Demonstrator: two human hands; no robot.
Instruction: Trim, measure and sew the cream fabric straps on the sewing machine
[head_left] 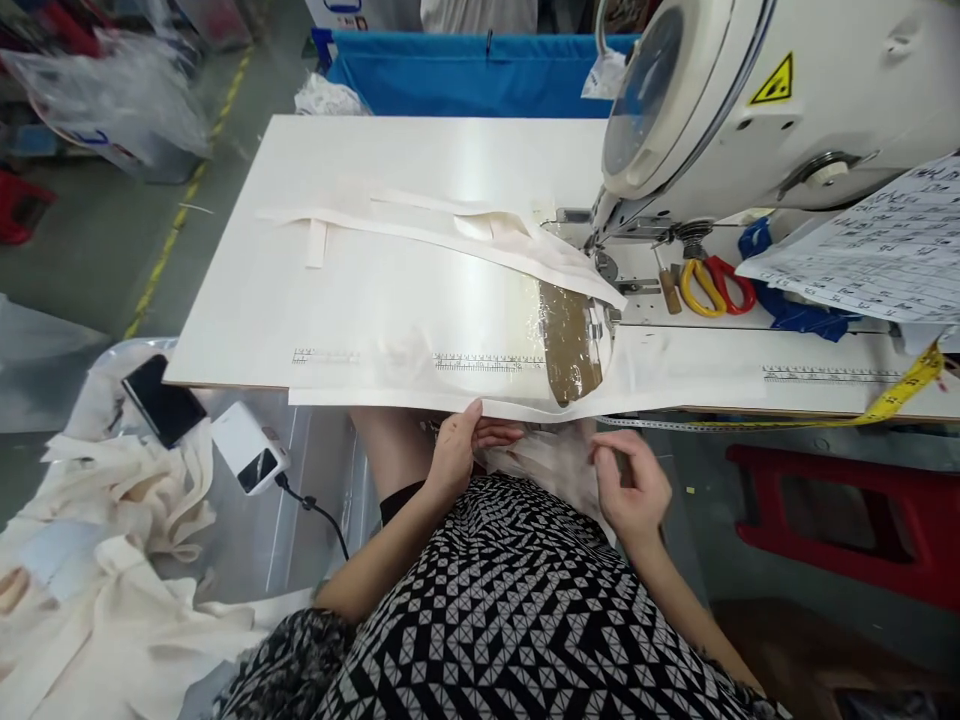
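Observation:
A long white fabric strip (pixel 360 397) lies along the front edge of the white sewing table (pixel 247 300). My left hand (pixel 455 448) pinches this strip at the edge, thumb on top and fingers beneath. My right hand (pixel 634 483) is over my lap at the right, fingers curled together beside a sheer, crumpled material (pixel 559 460); what its fingertips hold is too small to make out. Farther back, more cream fabric strips (pixel 450 235) reach toward the needle area of the sewing machine (pixel 697 110).
Yellow and red scissors (pixel 703 288) lie right of the needle. A yellow tape measure (pixel 904 388) hangs over the front edge. At the left, a bin (pixel 289 520) holds cream fabric (pixel 112 600), a phone (pixel 163 400) and a white power bank (pixel 250 447). A red stool (pixel 847 520) stands right.

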